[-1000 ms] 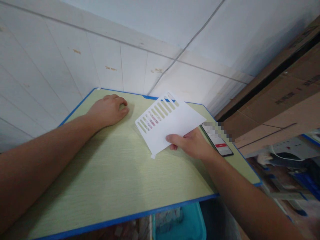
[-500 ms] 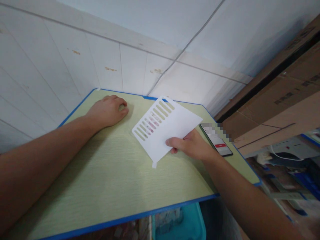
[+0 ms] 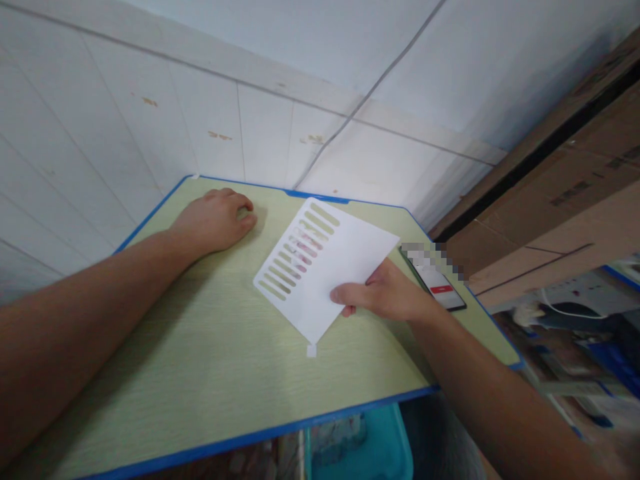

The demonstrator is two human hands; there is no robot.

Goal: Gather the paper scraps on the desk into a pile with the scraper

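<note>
My left hand [image 3: 215,219] rests palm down on the far left of the desktop, fingers curled in and the thumb against the forefinger, with nothing visible in it. A thin white plastic card [image 3: 345,260] with a row of rounded slots is pinched in my right hand [image 3: 380,290], thumb on top and fingers beneath. The card is tilted over the desktop, slotted side toward the upper left. Pinkish and grey marks show in some middle slots; what bears them is unclear. A small white tab [image 3: 311,351] is at the card's lower corner.
The pale green desktop [image 3: 200,360] has a blue edge. A phone [image 3: 440,287] with a lit screen lies right of my right hand. Cardboard boxes [image 3: 560,180] stand at the right, and a grey cable [image 3: 370,93] runs down the wall. Below the front edge is a turquoise bin [image 3: 385,443].
The white card has shifted slightly left and toward me, its tab with it, and its slotted end has dipped lower. My left hand has stayed in place.
</note>
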